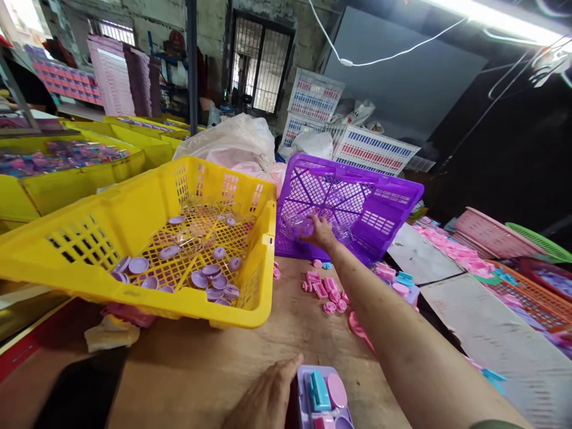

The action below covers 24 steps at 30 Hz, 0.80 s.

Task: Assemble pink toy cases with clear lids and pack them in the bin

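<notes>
At the bottom, my left hand (272,390) grips the side of a lavender plastic tray (304,387), its thumb at the tray's corner; the lower fingers are cut off by the frame edge. Set in the tray are a blue piece (319,390), a round pink piece (336,391) and other small parts. My right arm stretches forward into a purple basket (393,205) tipped on its side. There my right hand (320,232) is among clear plastic pieces (295,226), fingers apart; whether it touches one is hard to see.
On the left, a yellow basket (263,286) holds lavender discs (168,251) and clear plastic pieces. Small pink parts (330,289) lie loose on the wooden table (192,363). An orange basket (531,292) and a pink basket (496,232) stand at right.
</notes>
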Available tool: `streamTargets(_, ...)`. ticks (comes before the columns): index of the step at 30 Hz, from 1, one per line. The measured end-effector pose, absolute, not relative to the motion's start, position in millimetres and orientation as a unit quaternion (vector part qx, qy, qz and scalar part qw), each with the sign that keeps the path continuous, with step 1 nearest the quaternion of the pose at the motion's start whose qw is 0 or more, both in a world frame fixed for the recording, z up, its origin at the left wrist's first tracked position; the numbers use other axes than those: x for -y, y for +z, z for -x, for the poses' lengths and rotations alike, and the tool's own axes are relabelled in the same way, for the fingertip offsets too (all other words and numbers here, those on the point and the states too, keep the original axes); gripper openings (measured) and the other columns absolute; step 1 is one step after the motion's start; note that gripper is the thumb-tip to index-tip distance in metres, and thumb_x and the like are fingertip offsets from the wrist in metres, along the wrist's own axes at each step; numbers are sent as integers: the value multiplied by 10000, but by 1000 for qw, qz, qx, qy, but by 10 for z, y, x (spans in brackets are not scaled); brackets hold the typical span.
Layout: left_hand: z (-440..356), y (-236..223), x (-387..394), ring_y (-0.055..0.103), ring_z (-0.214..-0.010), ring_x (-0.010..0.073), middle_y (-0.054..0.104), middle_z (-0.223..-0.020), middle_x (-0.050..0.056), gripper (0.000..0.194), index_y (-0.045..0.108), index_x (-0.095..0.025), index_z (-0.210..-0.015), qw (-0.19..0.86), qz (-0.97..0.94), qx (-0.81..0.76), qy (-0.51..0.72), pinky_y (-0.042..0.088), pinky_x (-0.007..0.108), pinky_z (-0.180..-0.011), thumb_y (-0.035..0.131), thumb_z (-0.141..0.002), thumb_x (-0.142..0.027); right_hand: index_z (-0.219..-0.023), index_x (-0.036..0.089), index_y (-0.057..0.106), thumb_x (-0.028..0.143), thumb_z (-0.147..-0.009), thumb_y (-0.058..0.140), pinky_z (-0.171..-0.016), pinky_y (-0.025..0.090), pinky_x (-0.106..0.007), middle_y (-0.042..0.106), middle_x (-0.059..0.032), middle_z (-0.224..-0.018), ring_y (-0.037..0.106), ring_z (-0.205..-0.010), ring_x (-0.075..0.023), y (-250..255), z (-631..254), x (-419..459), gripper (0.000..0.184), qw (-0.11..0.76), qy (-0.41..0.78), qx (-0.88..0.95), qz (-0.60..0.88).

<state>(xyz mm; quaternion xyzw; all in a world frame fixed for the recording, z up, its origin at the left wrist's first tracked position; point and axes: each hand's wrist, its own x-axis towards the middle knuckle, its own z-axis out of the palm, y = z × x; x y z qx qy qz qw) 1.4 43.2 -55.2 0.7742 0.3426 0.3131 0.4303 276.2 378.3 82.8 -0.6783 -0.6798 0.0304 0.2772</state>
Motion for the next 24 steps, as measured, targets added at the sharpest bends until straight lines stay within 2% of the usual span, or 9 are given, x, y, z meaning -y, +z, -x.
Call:
streamTargets(5,54,-470,-430,492,-1621,351,462,-1772,119,889,319,-301,-1773,439,-777,-336,301,372,487,-1393,754,-998,-323,-1435,180,652,450,-1072,773,-999,631,-490,731,-96,-1277,741,-1078,-260,968,-2807,-3704,468,273,76,682,674)
streamTargets(8,76,-496,-457,474,-1628,378,424,-1793,125,1035,277,-303,-1785,441,-787,-318,292,374,521,-1392,852,-928,-378,-1441,183,653,456,-1058,787,-1026,616,-510,739,-93,-1255,740,-1086,-268,1082,-2807,-3633,489,283,83,669,683)
streamTargets(14,-73,-806,-527,485,-1616,409,458,-1766,161,1125,298,-297,-1768,424,-788,-337,292,397,593,-1371,913,-826,-295,-1470,186,616,519,-1009,785,-1048,598,-540,744,-107,-1200,734,-1089,-295,1263,-2792,-3420,593,342,129,622,693)
streamTargets(17,-130,-909,-547,494,-1596,459,448,-1763,194,1309,253,-293,-1772,417,-794,-329,295,406,619,-1363,1006,-706,-402,-1561,264,499,564,-973,712,-942,656,-500,730,-87,-1167,736,-1052,-299,1369,-2720,-3241,693,389,194,599,672)
streamTargets(20,-102,-825,-520,536,-1547,501,474,-1734,208,1481,202,-306,-1770,414,-792,-309,324,451,647,-1328,1066,-584,-507,-1595,359,371,559,-968,574,-810,695,-441,701,-43,-1199,755,-958,-248,1524,-2622,-2914,689,424,280,587,631)
streamTargets(24,13,-429,-434,580,-1500,469,532,-1674,162,1431,240,-350,-1744,415,-765,-305,387,492,638,-1292,1074,-598,-548,-1584,428,343,561,-952,545,-655,679,-383,665,-50,-1351,760,-813,-210,1725,-2546,-2154,677,441,352,579,588)
